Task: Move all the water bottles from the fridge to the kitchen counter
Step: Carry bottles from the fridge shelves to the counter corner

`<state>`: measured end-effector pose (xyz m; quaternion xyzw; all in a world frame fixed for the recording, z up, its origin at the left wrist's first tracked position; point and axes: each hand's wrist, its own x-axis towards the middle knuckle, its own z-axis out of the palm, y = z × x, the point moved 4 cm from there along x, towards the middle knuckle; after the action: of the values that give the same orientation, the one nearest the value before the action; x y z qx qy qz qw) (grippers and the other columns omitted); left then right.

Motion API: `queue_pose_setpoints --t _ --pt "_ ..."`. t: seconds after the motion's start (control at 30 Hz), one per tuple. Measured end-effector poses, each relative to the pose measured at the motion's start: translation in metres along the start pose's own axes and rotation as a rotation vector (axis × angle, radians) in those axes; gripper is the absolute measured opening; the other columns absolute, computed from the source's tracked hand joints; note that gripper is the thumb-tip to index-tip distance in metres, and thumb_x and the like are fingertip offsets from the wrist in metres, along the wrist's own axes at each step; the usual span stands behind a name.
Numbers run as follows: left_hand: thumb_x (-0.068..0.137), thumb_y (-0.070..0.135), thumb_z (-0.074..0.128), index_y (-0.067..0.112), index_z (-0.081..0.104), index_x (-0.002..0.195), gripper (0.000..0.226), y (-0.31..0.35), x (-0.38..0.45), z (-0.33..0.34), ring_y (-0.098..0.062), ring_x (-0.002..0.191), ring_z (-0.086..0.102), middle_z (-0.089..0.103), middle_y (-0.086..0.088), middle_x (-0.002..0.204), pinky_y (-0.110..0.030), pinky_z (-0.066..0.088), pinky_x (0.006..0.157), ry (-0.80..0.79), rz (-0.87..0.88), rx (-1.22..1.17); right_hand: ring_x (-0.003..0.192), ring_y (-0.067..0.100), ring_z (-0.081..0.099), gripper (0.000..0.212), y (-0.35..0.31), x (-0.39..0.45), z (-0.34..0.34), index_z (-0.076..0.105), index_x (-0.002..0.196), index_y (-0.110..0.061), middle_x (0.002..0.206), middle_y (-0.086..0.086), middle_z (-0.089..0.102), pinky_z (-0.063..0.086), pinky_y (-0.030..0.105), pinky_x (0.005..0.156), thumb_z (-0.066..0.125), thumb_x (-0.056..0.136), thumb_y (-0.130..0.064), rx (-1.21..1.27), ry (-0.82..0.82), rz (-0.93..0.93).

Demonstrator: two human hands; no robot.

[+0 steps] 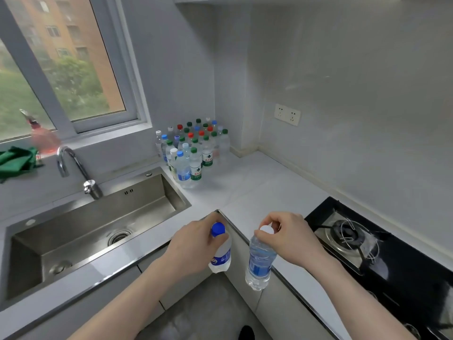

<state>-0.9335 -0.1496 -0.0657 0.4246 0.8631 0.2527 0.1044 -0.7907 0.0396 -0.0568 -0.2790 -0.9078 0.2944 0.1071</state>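
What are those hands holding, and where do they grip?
Each holds a water bottle near the cap: left hand the blue-capped bottle, right hand the white-capped bottle.

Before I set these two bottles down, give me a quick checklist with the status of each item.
1. Left hand grips the blue-cap bottle by the neck: ok.
2. Right hand grips the white-cap bottle at the cap: ok.
3. Both caps on: ok.
4. Bare counter in front of the bottle cluster: ok.
5. Bottles over the counter: not ok, they hang in front of its edge.
6. Fridge emptied: cannot tell.
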Motion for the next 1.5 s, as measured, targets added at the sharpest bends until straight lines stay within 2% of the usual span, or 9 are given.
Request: queue_pose_setpoints --t 0.23,0.5,0.8,1.17,1.27,1.37,1.5 --pt "0.098 0.048 0.047 0.04 0.043 0.106 0.011 -0.015 0.102 0.0 -0.007 0.073 0.056 0.062 0.012 0.082 -0.021 0.035 0.056 -0.011 -0.072 0.091 0.063 0.007 0.052 0.019 0.013 0.111 0.002 0.068 0.083 -0.033 0.067 -0.008 0.056 0.044 0.025 0.06 0.072 0.079 -0.052 0.029 -0.04 -0.029" --pt "0.101 0.046 0.044 0.036 0.039 0.109 0.014 -0.028 0.215 0.005 -0.02 0.076 0.054 0.063 0.009 0.09 -0.028 0.031 0.053 -0.013 -0.073 0.227 0.061 0.007 0.052 0.018 0.031 0.235 -0.011 0.067 0.081 -0.031 0.067 -0.007 0.057 0.041 0.022 0.057 0.077 0.079 -0.046 0.045 -0.063 -0.066" --pt "0.104 0.05 0.043 0.031 0.04 0.118 0.024 -0.06 0.309 0.001 -0.023 0.077 0.06 0.066 0.004 0.096 -0.037 0.05 0.065 -0.022 -0.057 0.324 0.057 0.007 0.05 0.017 0.043 0.326 -0.011 0.068 0.077 -0.031 0.062 -0.009 0.055 0.04 0.019 0.056 0.079 0.08 -0.044 0.104 -0.064 -0.045" --pt "0.104 0.052 0.042 0.026 0.04 0.117 0.029 -0.127 0.438 0.002 -0.027 0.081 0.062 0.066 0.001 0.096 -0.04 0.051 0.069 -0.121 0.012 0.442 0.064 0.005 0.057 0.014 0.053 0.425 0.025 0.069 0.076 -0.03 0.069 -0.01 0.062 0.041 0.017 0.056 0.079 0.078 -0.039 0.085 -0.082 0.096" --pt "0.103 0.053 0.046 0.025 0.043 0.118 0.032 -0.146 0.472 0.002 -0.027 0.088 0.064 0.068 0.002 0.101 -0.041 0.05 0.078 -0.108 0.053 0.482 0.071 0.006 0.062 0.013 0.053 0.454 0.037 0.069 0.079 -0.03 0.075 -0.009 0.066 0.046 0.02 0.059 0.078 0.078 -0.039 0.069 -0.096 0.12" --pt "0.102 0.051 0.049 0.024 0.045 0.118 0.032 -0.17 0.502 0.005 -0.027 0.094 0.063 0.069 0.002 0.105 -0.04 0.044 0.087 -0.133 0.072 0.512 0.07 0.005 0.061 0.013 0.049 0.484 0.051 0.068 0.08 -0.029 0.075 -0.01 0.065 0.043 0.02 0.058 0.078 0.08 -0.038 0.053 -0.105 0.14" --pt "0.101 0.051 0.051 0.022 0.046 0.113 0.032 -0.198 0.534 0.008 -0.028 0.094 0.062 0.07 0.0 0.101 -0.04 0.04 0.089 -0.162 0.088 0.573 0.066 0.005 0.058 0.011 0.043 0.518 0.073 0.067 0.08 -0.03 0.072 -0.009 0.063 0.042 0.019 0.057 0.075 0.082 -0.035 0.052 -0.13 0.155"
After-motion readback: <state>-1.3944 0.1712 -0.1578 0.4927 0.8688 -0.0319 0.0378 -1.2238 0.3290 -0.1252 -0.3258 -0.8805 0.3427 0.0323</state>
